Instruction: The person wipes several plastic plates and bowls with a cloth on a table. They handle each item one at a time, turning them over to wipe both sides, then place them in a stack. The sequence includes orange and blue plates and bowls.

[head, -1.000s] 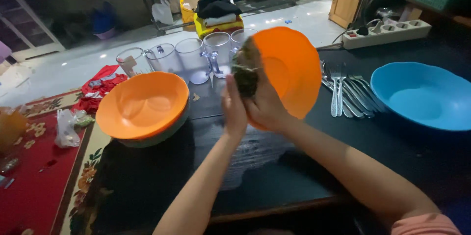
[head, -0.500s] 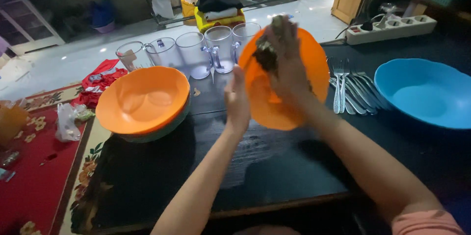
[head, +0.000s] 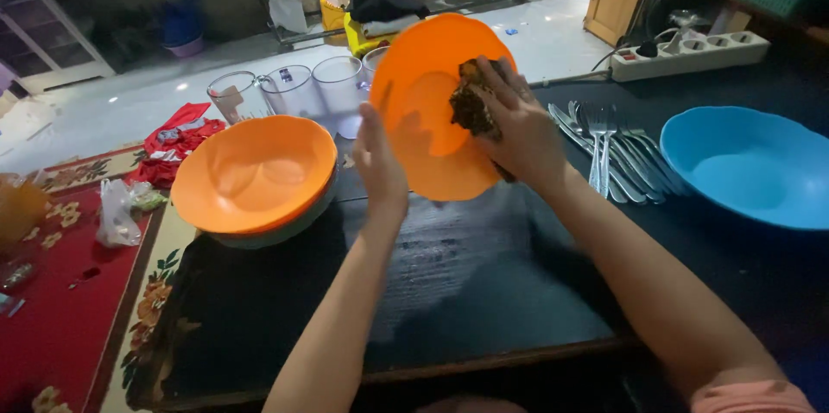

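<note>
**Orange bowl held upright over the dark tabletop**

Orange plastic fills the middle of my view: I hold an orange bowl (head: 427, 107) tipped up on its edge, its hollow facing me, above the far half of the black tabletop (head: 466, 292). My left hand (head: 380, 167) is closed on the bowl's lower left rim, thumb on the inside. My right hand (head: 518, 132) is curled around a dark scrubbing pad (head: 471, 102) and presses it against the bowl's inner wall on its right side.

Toward the left edge of the tabletop sits a stack of bowls (head: 255, 176), an orange one on top with a paler rim showing under it. Along the far edge stands a row of clear plastic mugs (head: 294, 94), partly hidden behind the bowl I hold. Right of my right hand lies a bunch of metal forks and spoons (head: 609, 150), and beyond them, near the right edge, a blue bowl (head: 751, 167) rests upright. A white power strip (head: 691, 50) lies at the far right corner. A wet sheen spreads on the tabletop under my forearms.
</note>
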